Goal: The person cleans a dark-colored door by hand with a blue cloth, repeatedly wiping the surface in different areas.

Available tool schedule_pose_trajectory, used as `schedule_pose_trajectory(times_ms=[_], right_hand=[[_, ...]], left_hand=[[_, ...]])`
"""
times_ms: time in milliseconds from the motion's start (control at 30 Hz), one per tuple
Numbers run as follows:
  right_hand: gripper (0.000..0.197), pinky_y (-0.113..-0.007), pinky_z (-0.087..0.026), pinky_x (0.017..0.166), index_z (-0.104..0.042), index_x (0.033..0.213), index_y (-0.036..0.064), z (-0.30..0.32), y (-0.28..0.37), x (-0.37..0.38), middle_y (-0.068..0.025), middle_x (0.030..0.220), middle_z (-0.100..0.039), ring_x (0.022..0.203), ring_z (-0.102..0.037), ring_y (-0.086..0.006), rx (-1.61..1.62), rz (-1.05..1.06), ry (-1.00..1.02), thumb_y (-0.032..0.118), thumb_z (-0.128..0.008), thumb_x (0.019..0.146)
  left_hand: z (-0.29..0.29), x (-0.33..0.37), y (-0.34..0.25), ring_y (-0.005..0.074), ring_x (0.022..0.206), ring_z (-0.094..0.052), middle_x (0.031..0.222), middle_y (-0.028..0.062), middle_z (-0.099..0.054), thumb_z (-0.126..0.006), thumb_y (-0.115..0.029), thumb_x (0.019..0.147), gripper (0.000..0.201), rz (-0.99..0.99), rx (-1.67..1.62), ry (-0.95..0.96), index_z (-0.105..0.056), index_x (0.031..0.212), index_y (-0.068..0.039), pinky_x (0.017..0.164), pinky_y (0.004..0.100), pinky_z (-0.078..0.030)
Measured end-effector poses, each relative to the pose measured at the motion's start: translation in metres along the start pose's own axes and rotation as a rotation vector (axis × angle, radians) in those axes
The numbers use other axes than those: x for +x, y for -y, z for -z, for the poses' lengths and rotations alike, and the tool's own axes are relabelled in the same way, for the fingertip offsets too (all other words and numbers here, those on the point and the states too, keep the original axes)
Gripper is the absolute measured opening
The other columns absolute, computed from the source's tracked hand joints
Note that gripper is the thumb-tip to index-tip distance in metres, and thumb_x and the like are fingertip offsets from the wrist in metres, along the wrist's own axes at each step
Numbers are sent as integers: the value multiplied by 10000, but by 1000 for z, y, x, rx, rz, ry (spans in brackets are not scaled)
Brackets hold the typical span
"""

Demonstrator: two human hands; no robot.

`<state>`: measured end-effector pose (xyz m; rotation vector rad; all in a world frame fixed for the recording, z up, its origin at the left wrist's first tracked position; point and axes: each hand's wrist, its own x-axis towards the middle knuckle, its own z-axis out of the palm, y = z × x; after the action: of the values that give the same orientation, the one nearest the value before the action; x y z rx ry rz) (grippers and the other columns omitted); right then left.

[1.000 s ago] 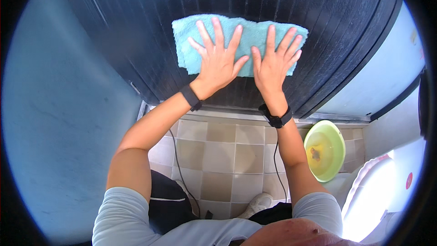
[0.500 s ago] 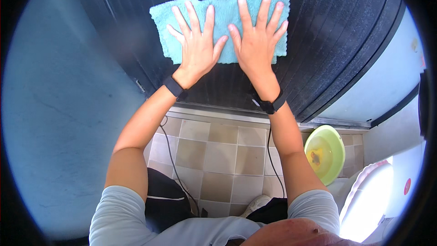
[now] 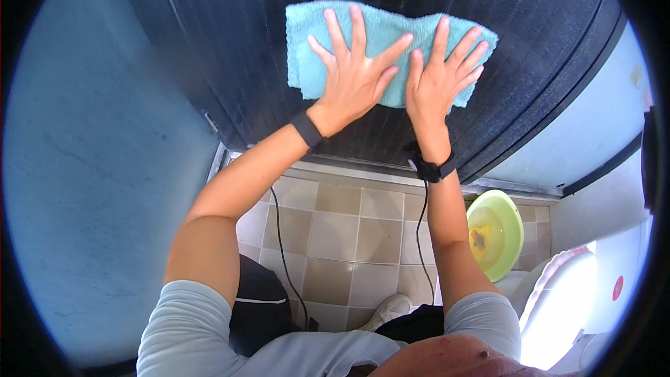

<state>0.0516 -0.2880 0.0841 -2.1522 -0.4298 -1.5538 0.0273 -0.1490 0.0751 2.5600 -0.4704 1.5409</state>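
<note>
The left hand (image 3: 352,84) and right hand (image 3: 434,85) lie open, fingers spread, on a turquoise cloth (image 3: 382,26) against the dark panel (image 3: 537,56), where I'd say even palm pressure best flattens the cloth, with a green basin (image 3: 513,230) near the panel's lower right corner.

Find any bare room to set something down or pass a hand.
Setting down: floor tiles between the two cables, ahead of the shoe. Passing a hand: the dark panel left of the teal cloth. Crowded: the cloth, under left hand and right hand, and lower right, where the green basin sits beside the right forearm.
</note>
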Motion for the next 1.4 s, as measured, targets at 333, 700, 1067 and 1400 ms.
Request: schedule_pose_trajectory(times_ms=[333, 700, 1067, 1400], right_hand=[[598, -722, -155, 963, -407, 1368, 395, -17, 47, 33, -303, 1490, -93, 1349, -76, -537, -1, 159, -56, 290, -638, 826], [634, -701, -106, 1001, -371, 1416, 276, -7, 10, -53, -271, 1513, -32, 1373, -15, -501, -56, 25, 241, 351, -618, 836], [632, -727, -67, 979, -345, 1430, 257, -9, 31, 32, -263, 1517, -32, 1359, -3, -528, 54, 84, -29, 350, -593, 856], [580, -660, -122, 1018, -385, 1415, 235, -31, 70, -19, -203, 1523, -135, 1383, -107, -445, 129, 195, 217, 320, -574, 873]], left_hand=[[33, 11, 38, 622, 1296, 103, 1456, 376, 71, -641, -357, 823, 732, 113, 74, -9, -299, 1445, -178, 850, 816, -116], [3, -40, 18, 603, 1315, 33, 1499, 300, -24, -653, -377, 800, 657, -11, 44, 146, -399, 1397, -273, 838, 819, -117], [28, 33, 25, 543, 1348, -12, 1534, 202, -54, -671, -368, 770, 740, -21, 106, -49, -342, 1428, -291, 852, 808, -136], [15, -46, 75, 586, 1329, 10, 1494, 307, -61, -585, -360, 832, 695, 24, 104, 56, -323, 1432, -126, 898, 789, -82]])
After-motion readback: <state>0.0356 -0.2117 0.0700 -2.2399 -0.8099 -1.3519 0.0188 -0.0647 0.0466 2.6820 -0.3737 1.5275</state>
